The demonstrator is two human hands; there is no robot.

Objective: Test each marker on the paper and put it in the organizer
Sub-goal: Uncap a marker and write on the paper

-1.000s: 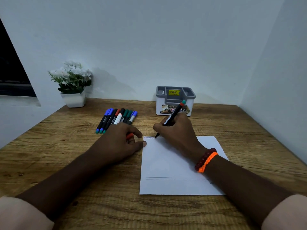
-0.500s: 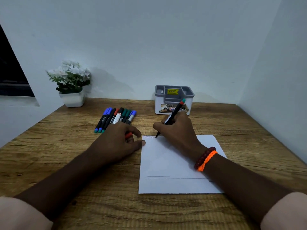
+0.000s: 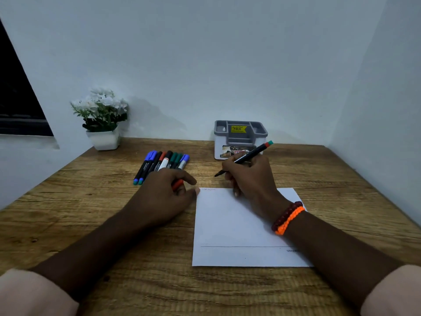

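Note:
My right hand [image 3: 250, 176] grips an uncapped black marker [image 3: 247, 157] with a red and teal end. Its tip hangs just above the table, beyond the top edge of the white paper [image 3: 239, 226]. A short red scribble [image 3: 209, 189] marks the paper's top left corner. My left hand [image 3: 164, 195] rests on the table at the paper's left edge, fingers closed on a red cap [image 3: 177, 184]. Several capped markers [image 3: 163, 164] lie in a row behind my left hand. The grey and white organizer [image 3: 240, 139] stands at the back, behind my right hand.
A white pot of white flowers [image 3: 102, 124] stands at the back left corner. Walls close the wooden table [image 3: 68, 213] at the back and on the right. A dark window opening is at the far left.
My right hand has lifted the marker tip off the paper's top edge and tilted the marker flatter. My left hand stays in place with the cap.

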